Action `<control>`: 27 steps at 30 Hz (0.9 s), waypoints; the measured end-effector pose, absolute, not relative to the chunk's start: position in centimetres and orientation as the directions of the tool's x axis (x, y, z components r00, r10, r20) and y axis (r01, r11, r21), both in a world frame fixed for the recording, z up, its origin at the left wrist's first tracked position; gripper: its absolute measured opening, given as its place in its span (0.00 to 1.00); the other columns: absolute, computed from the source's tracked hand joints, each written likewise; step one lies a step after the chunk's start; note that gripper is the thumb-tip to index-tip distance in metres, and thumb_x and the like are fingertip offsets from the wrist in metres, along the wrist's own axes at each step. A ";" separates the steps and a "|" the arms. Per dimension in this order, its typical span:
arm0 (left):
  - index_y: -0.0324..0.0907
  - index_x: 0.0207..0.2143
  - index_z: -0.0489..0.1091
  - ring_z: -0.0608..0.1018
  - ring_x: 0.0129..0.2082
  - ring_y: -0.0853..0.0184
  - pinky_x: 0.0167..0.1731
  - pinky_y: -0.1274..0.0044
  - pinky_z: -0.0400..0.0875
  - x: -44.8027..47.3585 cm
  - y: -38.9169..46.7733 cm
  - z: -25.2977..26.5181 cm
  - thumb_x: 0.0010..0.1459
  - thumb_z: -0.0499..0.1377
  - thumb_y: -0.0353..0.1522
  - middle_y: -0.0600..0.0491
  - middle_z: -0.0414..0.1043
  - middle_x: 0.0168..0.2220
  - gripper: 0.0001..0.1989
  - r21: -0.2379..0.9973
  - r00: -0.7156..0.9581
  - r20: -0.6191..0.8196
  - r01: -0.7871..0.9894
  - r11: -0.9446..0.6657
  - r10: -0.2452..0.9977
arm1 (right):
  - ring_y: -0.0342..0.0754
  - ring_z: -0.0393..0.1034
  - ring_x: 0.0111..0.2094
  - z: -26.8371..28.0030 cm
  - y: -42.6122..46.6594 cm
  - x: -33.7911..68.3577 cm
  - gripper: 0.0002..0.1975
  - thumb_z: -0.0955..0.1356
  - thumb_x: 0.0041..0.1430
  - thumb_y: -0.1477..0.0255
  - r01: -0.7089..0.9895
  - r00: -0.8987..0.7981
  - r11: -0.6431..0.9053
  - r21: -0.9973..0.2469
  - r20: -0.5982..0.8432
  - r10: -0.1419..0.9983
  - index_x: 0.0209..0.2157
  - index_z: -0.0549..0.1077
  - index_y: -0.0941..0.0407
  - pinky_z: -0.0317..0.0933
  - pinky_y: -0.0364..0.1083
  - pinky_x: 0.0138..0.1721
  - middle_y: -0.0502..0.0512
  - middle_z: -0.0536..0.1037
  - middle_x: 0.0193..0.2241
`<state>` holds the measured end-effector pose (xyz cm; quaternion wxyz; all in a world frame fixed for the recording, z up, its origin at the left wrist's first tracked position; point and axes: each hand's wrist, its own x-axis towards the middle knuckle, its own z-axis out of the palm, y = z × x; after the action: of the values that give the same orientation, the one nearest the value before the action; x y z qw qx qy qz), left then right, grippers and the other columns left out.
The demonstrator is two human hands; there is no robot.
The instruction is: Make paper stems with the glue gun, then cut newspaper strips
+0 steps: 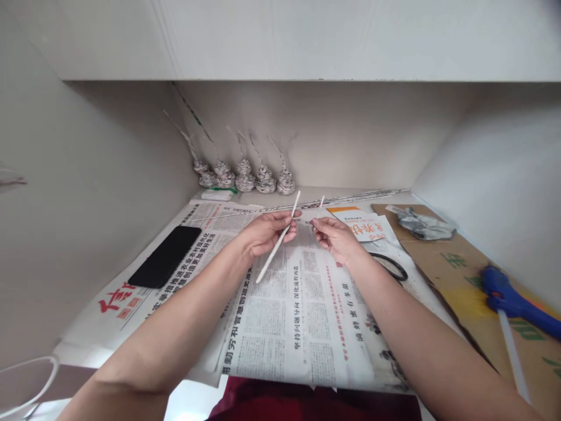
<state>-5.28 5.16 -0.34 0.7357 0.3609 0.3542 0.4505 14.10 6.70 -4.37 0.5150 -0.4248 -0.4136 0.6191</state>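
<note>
My left hand [270, 231] is closed around a rolled paper tube [272, 257], pale with faint print, which slants from upper right to lower left. To its right, my right hand [335, 235] pinches a short, thin white stick [321, 204] that points up above the fingertips; its lower end is hidden by the fingers. A gap separates the two hands, both held over the newspaper [280, 333]. Behind them several long thin paper rods [350, 199] lie across the back of the table.
Several woven paper gourds [245, 175] with stems line the back left. A black phone [165, 257] lies on the left. On the right are scissors with black handles [390, 266], printed cards [363, 226], cardboard [456, 280], a crumpled plastic piece [425, 225] and a blue glue gun [508, 295]. A shelf overhangs.
</note>
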 end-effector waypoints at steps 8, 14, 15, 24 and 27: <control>0.33 0.36 0.78 0.78 0.27 0.71 0.32 0.78 0.76 -5.1 5.3 -1.1 0.56 0.62 0.23 0.49 0.76 0.26 0.06 0.877 0.360 -0.255 -0.304 0.371 0.897 | 0.38 0.61 0.19 -4.1 6.6 14.2 0.19 0.80 0.34 0.64 -0.322 -0.169 -0.135 -0.937 -0.084 0.982 0.23 0.72 0.58 0.44 0.39 0.15 0.47 0.71 0.19; 0.35 0.32 0.79 0.71 0.23 0.73 0.27 0.80 0.66 -5.2 5.1 -1.3 0.45 0.70 0.37 0.53 0.74 0.22 0.15 0.998 0.309 -0.027 -0.040 0.041 0.951 | 0.38 0.61 0.19 -3.7 6.6 14.5 0.18 0.80 0.36 0.63 -0.369 -0.179 -0.095 -0.924 -0.030 0.983 0.23 0.73 0.57 0.44 0.39 0.16 0.47 0.71 0.19; 0.35 0.33 0.79 0.70 0.22 0.73 0.26 0.80 0.65 -5.3 5.1 -1.2 0.46 0.69 0.38 0.53 0.74 0.23 0.15 0.999 0.276 0.004 0.030 -0.013 0.961 | 0.37 0.61 0.19 -3.7 6.6 14.5 0.18 0.80 0.36 0.63 -0.376 -0.180 -0.091 -0.922 -0.024 0.983 0.23 0.73 0.57 0.44 0.39 0.16 0.47 0.71 0.19; 0.39 0.36 0.80 0.75 0.27 0.67 0.29 0.78 0.67 -5.7 5.4 -1.5 0.53 0.63 0.41 0.51 0.79 0.28 0.15 0.889 0.183 0.161 0.399 -0.223 0.970 | 0.37 0.60 0.18 -3.9 6.7 14.3 0.16 0.79 0.37 0.63 -0.392 -0.140 -0.036 -0.919 0.021 0.990 0.23 0.74 0.57 0.43 0.39 0.16 0.46 0.71 0.18; 0.40 0.35 0.80 0.78 0.33 0.64 0.34 0.76 0.68 -5.9 5.7 -1.7 0.51 0.64 0.40 0.49 0.81 0.32 0.14 0.889 0.184 0.171 0.394 -0.232 0.968 | 0.37 0.59 0.18 -3.9 6.7 14.2 0.15 0.79 0.38 0.64 -0.383 -0.130 -0.003 -0.924 0.050 0.990 0.23 0.75 0.58 0.43 0.39 0.16 0.46 0.71 0.19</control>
<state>-5.85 5.74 -1.73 0.3631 0.6784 0.5019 0.3949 14.16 6.75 -3.95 0.5581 -0.3514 -0.4322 0.6150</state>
